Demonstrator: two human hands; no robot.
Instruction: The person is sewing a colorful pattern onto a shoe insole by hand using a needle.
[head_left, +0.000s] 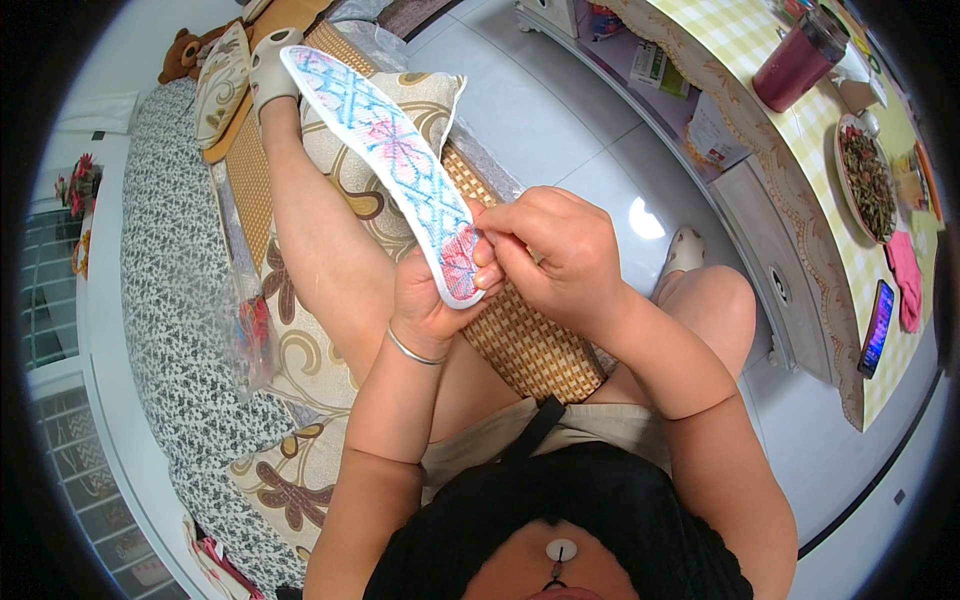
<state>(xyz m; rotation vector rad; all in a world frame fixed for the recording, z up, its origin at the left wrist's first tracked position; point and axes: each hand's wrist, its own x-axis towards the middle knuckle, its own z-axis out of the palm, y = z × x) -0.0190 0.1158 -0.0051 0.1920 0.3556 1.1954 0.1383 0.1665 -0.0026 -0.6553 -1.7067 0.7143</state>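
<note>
An embroidered shoe insole (375, 130), white-edged with blue and pink stitching, slants up and away to the left above my lap. My left hand (425, 295) is wrapped round its near end, beside a dense patch of red and pink stitches. At that end, my right hand (560, 255) is closed in a pinch, its fingertips against the insole's right edge. Whatever lies between those fingertips is too small or hidden to make out. A silver bangle (417, 345) circles my left wrist.
I sit on a couch with a woven mat (535, 345) and a patterned cushion (425, 100). A clear bag (255, 335) with colourful contents lies at left. The table at right bears a maroon tumbler (800, 60), a plate (845, 175), a pink cloth (905, 280) and a phone (877, 328).
</note>
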